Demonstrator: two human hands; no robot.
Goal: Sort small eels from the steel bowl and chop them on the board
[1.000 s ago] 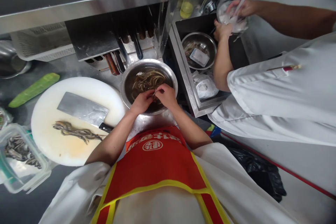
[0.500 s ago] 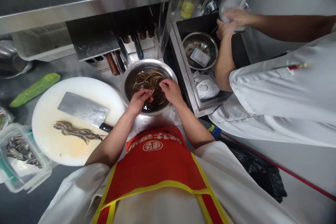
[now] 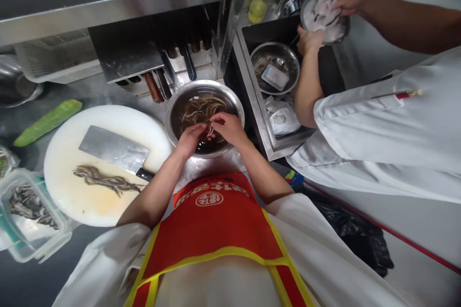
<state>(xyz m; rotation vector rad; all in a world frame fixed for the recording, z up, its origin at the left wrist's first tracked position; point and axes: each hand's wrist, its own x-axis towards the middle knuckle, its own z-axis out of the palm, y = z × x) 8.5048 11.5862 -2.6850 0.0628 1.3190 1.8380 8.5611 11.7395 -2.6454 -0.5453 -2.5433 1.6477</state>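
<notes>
I have both hands over the near part of the steel bowl [image 3: 172, 105], which sits on the counter at its right edge, hard against the sink wall. My left hand [image 3: 189, 138] and right hand [image 3: 227, 127] meet almost fingertip to fingertip, and each is pinched on the same thin strip [image 3: 210, 129] of eel-like fish, a pale curl showing in the small gap between them. The strip's long axis runs roughly left to right between the two grips, so neither hand is nearer; it lies just ahead of both sets of fingers, above the dark water. Further strips [image 3: 201, 107] float toward the far side of the bowl, beyond my knuckles.

To the left, touching the bowl's rim, lies the round white cutting board [image 3: 72, 187], with a cleaver [image 3: 111, 148] lying flat on it, handle toward me, and a few dark strips just beside the blade. A clear plastic tub [image 3: 27, 211] holding more dark pieces sits at the counter's near left corner, and a green vegetable [image 3: 46, 122] lies behind the board. A knife rack stands directly behind the bowl.

On my right, in the sink, a co-worker's hands hold a small container under the tap, well apart from mine; nothing crosses between my hands and the bowl.
</notes>
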